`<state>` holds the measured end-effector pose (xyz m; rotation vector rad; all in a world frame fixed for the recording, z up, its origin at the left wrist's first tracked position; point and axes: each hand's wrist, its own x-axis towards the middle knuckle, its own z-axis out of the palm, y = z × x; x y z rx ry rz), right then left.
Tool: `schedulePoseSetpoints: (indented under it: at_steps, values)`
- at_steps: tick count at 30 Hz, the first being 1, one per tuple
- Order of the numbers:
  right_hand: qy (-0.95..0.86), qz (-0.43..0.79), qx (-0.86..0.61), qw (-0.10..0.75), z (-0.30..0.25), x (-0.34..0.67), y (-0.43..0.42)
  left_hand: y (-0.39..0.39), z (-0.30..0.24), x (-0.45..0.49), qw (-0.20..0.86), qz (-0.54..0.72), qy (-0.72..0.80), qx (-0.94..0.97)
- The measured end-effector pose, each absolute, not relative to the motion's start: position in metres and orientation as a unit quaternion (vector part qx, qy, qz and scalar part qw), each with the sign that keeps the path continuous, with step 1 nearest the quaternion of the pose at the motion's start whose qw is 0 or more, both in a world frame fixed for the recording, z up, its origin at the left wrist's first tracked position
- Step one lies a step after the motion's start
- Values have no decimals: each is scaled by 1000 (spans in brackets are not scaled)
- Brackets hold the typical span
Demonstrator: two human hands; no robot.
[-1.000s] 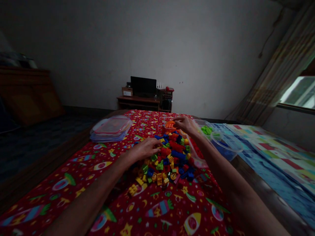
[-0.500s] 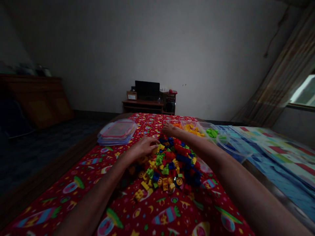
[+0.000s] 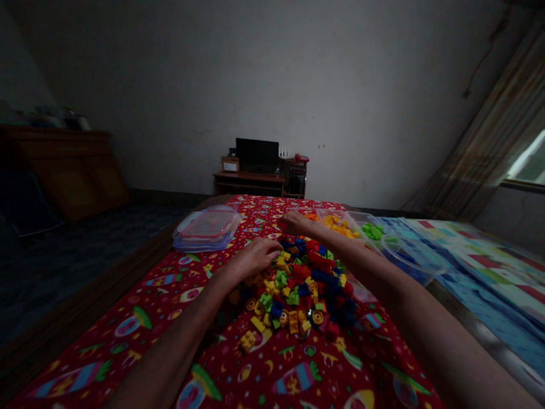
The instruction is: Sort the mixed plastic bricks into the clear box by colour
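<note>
A heap of building blocks (image 3: 293, 289) in yellow, red, blue and green lies on a red patterned cloth (image 3: 251, 380). My left hand (image 3: 259, 254) rests at the heap's far left edge, fingers bent over the yellow blocks and a gap showing between them; no block is visible in it. Beyond the heap, my right hand (image 3: 293, 222) is curled closed beside the clear containers. Its fingertips are turned away, so whatever they may hold is hidden. Orange blocks (image 3: 312, 217) sit in the container nearest that hand.
Right of my right hand stand clear containers with yellow-orange blocks (image 3: 338, 226), green blocks (image 3: 373, 231) and blue blocks in a round tub (image 3: 426, 272). Stacked clear lids (image 3: 207, 228) lie at the left. A blue bedspread (image 3: 472, 295) is at the right; a monitor (image 3: 257, 155) stands at the back.
My right hand has curled more tightly beyond the heap. My left hand stays at the heap's edge. The whole view has shifted slightly.
</note>
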<state>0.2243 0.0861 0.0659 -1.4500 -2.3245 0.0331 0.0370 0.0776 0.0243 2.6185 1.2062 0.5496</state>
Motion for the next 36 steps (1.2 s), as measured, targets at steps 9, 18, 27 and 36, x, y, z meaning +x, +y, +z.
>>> schedulePoseSetpoints:
  at_steps: [9, 18, 27, 36]
  values:
    - [-827, 18, -545, 134, 75, 278, 42, 70, 15, 56, 54, 225, 337, 913]
    - [-848, 38, -516, 118, 50, 270, 15, 51, 16, 69, 44, 147, 310, 938]
    - [-826, 74, -524, 193, 52, 280, 12, 63, 0, 69, 70, 193, 290, 935]
    - [-754, 43, -611, 237, 62, 347, 15, 65, 1, 70, 56, 188, 291, 937]
